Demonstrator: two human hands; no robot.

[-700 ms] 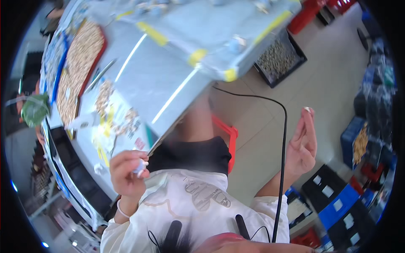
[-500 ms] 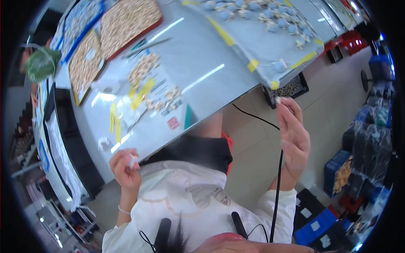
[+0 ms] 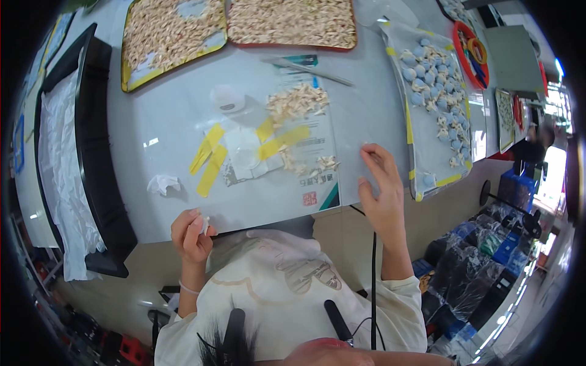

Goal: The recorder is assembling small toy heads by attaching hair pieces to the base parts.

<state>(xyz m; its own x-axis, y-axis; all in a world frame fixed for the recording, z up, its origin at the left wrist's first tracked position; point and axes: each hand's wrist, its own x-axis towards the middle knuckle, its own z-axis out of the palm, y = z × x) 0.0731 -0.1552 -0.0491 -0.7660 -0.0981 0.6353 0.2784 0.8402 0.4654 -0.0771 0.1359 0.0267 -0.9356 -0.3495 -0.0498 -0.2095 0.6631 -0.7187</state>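
Note:
My left hand (image 3: pixel 191 236) is at the table's front edge, its fingers closed on a small white piece (image 3: pixel 205 225) whose kind I cannot make out. Over the table's near right part, my right hand (image 3: pixel 384 192) is open, thumb apart from the stretched fingers. A pale spot shows at its fingertips, too small to name. Between the hands lies a printed sheet (image 3: pixel 329 137) bearing a pile of small cream-coloured pieces (image 3: pixel 299 102) and a few scattered ones (image 3: pixel 326 163). Left of these are yellow tape strips (image 3: pixel 212 169) and a small round clear dish (image 3: pixel 247 157).
A tray of blue balls with cream pieces (image 3: pixel 417 143) lies to the right. Two trays of cream pieces (image 3: pixel 174 33) (image 3: pixel 290 21) stand at the back, with tweezers (image 3: pixel 323 74) before them. A black paper-lined bin (image 3: pixel 101 152) is left; crumpled tissue (image 3: pixel 163 184) lies near.
The view has turned, and the table now fills more of it. My right hand has come from beside the tray to over the table, its pinched fingers now spread. My left hand stays closed.

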